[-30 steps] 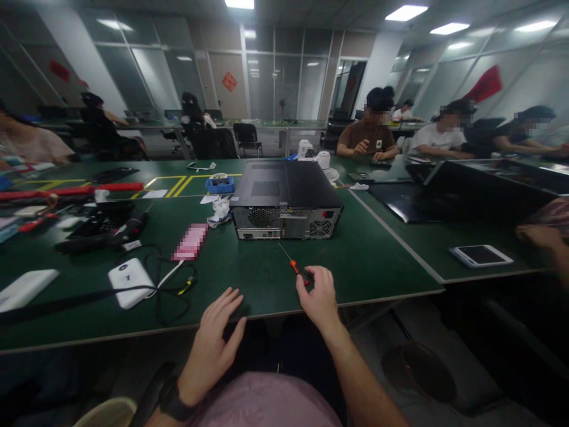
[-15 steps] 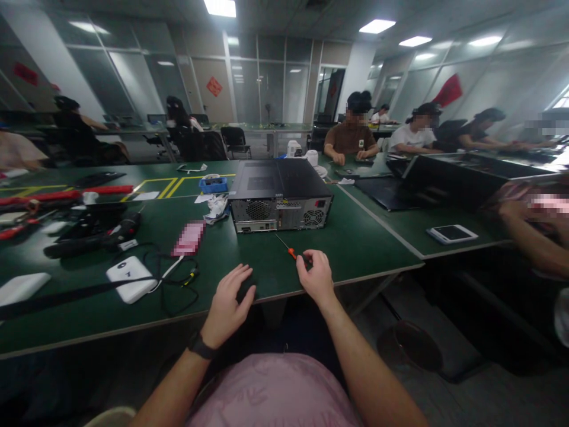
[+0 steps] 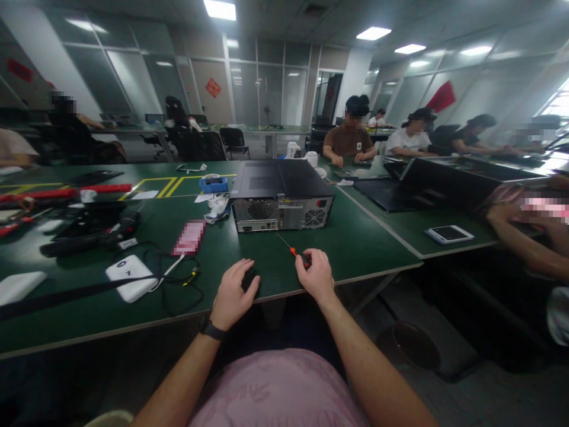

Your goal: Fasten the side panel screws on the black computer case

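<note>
A black desktop computer case [image 3: 280, 178] lies flat on the green table, its rear panel with ports and fan grilles facing me. In front of it is a screwdriver [image 3: 293, 252] with an orange-and-black handle and a thin shaft pointing toward the case. My right hand [image 3: 316, 276] rests at the table edge by the handle end, thumb and curved fingers apart; part of the handle is hidden behind it. My left hand [image 3: 233, 290], a black band on its wrist, lies at the edge with fingers spread and holds nothing.
Left of me are a white power bank [image 3: 131, 279] with cables, a phone [image 3: 189, 237], a black power drill [image 3: 118, 231] and red-handled tools. A blue tray [image 3: 213, 184] and crumpled plastic [image 3: 217, 209] sit beside the case. At right, a co-worker's arm [image 3: 524, 243] is near another open case [image 3: 462, 184].
My left hand has shifted slightly to the right. My right hand, the screwdriver and the computer case stay in place; the view has turned a little.
</note>
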{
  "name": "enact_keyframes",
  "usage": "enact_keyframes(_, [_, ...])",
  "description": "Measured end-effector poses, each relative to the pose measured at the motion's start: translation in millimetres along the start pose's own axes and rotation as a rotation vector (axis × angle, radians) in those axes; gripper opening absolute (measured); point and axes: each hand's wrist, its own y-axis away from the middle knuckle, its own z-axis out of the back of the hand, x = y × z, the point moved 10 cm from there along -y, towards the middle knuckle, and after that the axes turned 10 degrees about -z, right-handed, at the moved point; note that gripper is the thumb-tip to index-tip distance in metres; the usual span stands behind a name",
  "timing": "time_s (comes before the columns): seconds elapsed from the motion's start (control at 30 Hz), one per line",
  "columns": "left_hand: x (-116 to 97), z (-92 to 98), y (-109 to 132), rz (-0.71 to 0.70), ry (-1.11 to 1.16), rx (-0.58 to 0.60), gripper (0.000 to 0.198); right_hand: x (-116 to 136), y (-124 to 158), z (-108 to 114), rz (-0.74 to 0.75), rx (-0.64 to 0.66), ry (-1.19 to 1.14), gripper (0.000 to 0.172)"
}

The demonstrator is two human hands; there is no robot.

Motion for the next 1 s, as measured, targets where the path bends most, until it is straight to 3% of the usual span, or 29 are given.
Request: enact_keyframes(1.0, [-1.0,0.3,2.3,0.000,-0.002,0.026,0.043,5.9,2.4,1.4,0.045,-0.024,0.019,0.020])
